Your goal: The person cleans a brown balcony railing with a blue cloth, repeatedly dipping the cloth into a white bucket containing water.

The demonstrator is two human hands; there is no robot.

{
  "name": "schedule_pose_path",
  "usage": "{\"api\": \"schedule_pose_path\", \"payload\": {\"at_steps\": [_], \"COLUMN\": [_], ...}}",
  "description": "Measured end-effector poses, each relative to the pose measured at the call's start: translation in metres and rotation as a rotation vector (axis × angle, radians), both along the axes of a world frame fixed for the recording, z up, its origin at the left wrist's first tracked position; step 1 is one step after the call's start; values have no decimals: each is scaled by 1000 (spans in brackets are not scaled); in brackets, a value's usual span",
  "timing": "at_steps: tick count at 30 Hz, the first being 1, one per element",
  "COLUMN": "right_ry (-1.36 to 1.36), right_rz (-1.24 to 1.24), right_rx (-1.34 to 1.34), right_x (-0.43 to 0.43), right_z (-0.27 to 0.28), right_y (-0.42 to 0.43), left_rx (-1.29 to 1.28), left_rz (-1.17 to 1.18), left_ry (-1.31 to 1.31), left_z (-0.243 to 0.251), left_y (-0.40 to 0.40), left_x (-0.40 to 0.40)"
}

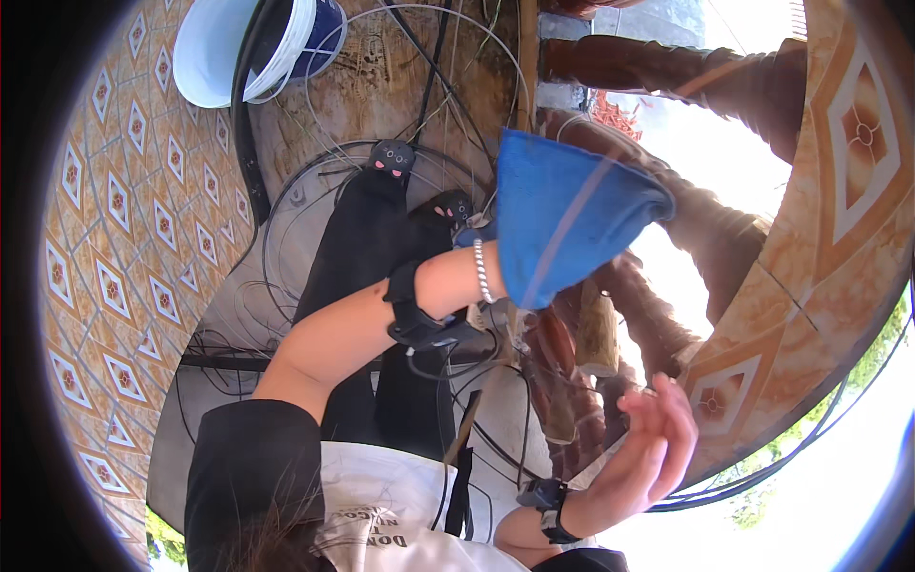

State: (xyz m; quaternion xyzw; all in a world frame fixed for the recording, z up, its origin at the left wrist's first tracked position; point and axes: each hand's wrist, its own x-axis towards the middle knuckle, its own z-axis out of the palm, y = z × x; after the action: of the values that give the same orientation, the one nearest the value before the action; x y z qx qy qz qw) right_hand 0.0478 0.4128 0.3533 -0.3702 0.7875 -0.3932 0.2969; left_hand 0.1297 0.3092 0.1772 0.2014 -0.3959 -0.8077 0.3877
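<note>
A blue cloth (572, 222) with a pale stripe covers my left hand, whose fingers are hidden beneath it. The covered hand reaches across to the right, in front of brown turned balusters (672, 71). On that arm sit a silvery twisted bracelet (483, 272) and a black strapped device (422, 322). Lower right, my right hand (661, 443) is raised with bent, slightly blurred fingers and nothing in it. It appears beside the inner edge of a tiled rail (772, 343); whether it touches cannot be told. A black strapped device (549, 504) is on the right wrist.
Loose cables (286, 214) lie around my cat-faced slippers (392, 159). A white bucket (207, 50) stands at upper left beside a dark blue one (322, 36), with a black hose (246, 143) crossing nearby. Patterned tiles (114, 286) cover the left side. A wooden piece (597, 332) is among the balusters.
</note>
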Motion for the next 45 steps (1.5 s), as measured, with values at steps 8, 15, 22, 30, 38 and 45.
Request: {"api": "schedule_pose_path", "payload": {"at_steps": [8, 15, 22, 30, 38, 45], "right_ry": [379, 911, 1334, 487, 502, 1280], "right_rz": [4, -268, -71, -533, -703, -675], "right_rx": [-38, -73, -195, -821, -540, -1183], "right_x": [-38, -59, -45, -8, -62, -85], "right_z": [57, 49, 9, -53, -257, -265], "right_y": [56, 79, 48, 39, 38, 91], "left_rx": [162, -228, -372, -527, -611, -1026], "left_rz": [410, 675, 806, 427, 194, 693], "left_ry": [-151, -357, -539, -633, -461, -423], "left_z": [64, -6, -133, -208, -143, -144], "left_y": [-15, -16, -28, -47, -41, -24], "left_x": [-123, -174, -181, -152, -151, -197]}}
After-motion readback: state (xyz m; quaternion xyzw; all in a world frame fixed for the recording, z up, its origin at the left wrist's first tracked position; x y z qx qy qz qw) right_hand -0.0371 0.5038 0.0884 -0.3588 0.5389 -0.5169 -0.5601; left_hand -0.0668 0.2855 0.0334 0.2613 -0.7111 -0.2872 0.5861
